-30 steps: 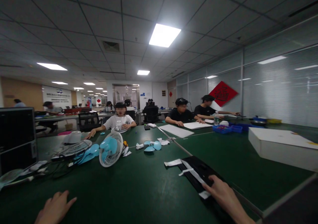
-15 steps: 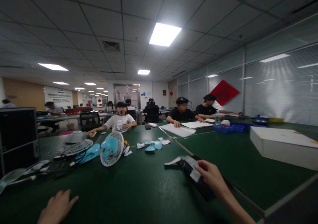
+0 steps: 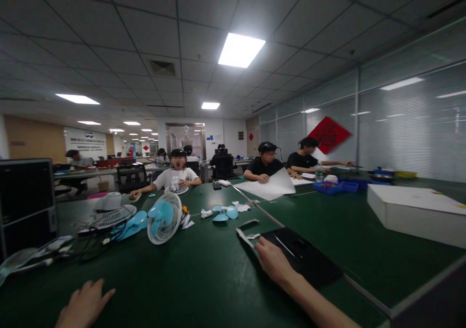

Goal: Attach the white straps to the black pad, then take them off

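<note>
My right hand [image 3: 274, 260] is closed, its fingers curled at the near end of a pale strip [image 3: 244, 237]. Beside and partly beneath it, a flat black sheet [image 3: 316, 262] lies on the green table, with a thin silvery rod-like piece [image 3: 286, 246] on top. A small white scrap [image 3: 254, 236] rests by the strip. The fingertips are partly hidden. At the lower left, my left hand [image 3: 85, 303] hovers over or rests on the table, fingers apart, holding nothing.
A blue-bladed fan [image 3: 163, 219] and loose blue blades [image 3: 220, 214] lie ahead. A metal seam [image 3: 269, 216] crosses the table [image 3: 182, 279]. At right stands a white box [image 3: 411, 211]; at left, a dark cabinet [image 3: 27, 202]. A co-worker [image 3: 267, 165] handles a white sheet [image 3: 280, 185].
The black sheet, tilted up in my right hand before, now lies flat. My right hand has shifted left to the pale strip. Across the table, a co-worker has lifted the white sheet's edge.
</note>
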Action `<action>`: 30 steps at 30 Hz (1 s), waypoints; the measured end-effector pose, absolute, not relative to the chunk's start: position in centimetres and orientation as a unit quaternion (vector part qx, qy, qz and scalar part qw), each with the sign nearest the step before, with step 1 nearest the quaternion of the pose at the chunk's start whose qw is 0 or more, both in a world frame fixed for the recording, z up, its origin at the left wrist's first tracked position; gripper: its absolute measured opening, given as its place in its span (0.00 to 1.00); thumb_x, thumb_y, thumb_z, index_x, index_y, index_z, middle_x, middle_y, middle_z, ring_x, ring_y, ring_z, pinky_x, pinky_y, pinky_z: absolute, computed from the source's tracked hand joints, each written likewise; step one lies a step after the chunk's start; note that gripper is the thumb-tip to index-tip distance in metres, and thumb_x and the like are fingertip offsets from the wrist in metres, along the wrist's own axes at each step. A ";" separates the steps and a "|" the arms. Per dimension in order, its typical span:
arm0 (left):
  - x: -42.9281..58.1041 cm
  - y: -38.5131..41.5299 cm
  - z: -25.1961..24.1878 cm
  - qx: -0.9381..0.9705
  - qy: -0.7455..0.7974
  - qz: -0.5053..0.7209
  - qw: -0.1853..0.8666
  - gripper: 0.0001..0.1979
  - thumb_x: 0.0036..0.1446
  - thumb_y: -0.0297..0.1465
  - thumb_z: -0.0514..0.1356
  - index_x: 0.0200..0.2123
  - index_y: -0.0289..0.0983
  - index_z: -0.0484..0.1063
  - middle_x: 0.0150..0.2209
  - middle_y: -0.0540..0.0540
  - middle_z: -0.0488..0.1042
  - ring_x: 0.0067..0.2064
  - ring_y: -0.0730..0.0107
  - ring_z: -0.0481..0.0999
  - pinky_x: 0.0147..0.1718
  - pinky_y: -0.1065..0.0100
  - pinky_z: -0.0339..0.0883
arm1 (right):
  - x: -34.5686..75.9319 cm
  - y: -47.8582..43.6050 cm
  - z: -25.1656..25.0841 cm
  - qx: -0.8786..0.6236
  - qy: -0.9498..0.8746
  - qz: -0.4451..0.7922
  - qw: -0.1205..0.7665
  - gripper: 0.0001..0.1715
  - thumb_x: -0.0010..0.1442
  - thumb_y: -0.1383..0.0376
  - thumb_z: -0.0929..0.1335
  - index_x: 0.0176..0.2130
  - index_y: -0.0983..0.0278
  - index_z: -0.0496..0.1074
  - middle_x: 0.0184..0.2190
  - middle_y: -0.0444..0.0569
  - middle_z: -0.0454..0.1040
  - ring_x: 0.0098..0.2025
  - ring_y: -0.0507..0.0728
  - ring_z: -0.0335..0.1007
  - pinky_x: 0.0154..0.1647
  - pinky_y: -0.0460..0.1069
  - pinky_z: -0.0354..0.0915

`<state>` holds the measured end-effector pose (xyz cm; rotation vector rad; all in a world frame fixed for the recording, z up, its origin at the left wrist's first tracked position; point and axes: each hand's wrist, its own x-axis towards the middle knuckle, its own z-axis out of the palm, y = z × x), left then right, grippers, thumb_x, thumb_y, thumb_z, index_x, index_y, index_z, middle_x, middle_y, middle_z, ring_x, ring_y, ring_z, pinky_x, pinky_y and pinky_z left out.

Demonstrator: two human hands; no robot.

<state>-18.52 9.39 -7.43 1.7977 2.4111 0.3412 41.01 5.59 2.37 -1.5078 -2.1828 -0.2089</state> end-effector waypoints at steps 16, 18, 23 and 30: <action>-16.6 8.3 -6.4 0.577 0.806 0.128 0.019 0.40 0.43 0.51 0.50 0.52 0.29 0.69 0.53 0.29 0.69 0.52 0.43 0.70 0.44 0.51 0.66 | 52.4 6.8 3.4 -0.764 -0.598 -0.131 0.204 0.16 0.59 0.63 0.63 0.44 0.68 0.71 0.43 0.59 0.72 0.47 0.64 0.67 0.45 0.53 0.62; -16.2 7.9 -6.0 0.578 0.805 0.133 0.016 0.38 0.43 0.51 0.51 0.51 0.29 0.70 0.52 0.29 0.70 0.50 0.43 0.71 0.43 0.51 0.66 | 54.1 7.1 2.9 -0.785 -0.588 -0.086 0.177 0.14 0.59 0.62 0.63 0.39 0.68 0.72 0.41 0.60 0.73 0.45 0.64 0.69 0.43 0.53 0.63; -15.6 7.0 -4.4 0.580 0.802 0.136 0.035 0.34 0.42 0.52 0.52 0.46 0.34 0.73 0.50 0.33 0.72 0.48 0.43 0.72 0.42 0.49 0.67 | 55.3 7.8 2.4 -0.785 -0.591 -0.033 0.181 0.14 0.60 0.61 0.62 0.33 0.65 0.74 0.37 0.56 0.76 0.42 0.62 0.72 0.35 0.51 0.64; -15.2 6.7 -4.3 0.569 0.809 0.136 0.053 0.36 0.44 0.49 0.53 0.52 0.32 0.69 0.54 0.32 0.68 0.53 0.44 0.69 0.45 0.52 0.66 | 56.4 7.1 3.2 -0.804 -0.549 -0.057 0.219 0.21 0.63 0.59 0.58 0.38 0.67 0.75 0.39 0.60 0.76 0.41 0.64 0.72 0.35 0.53 0.64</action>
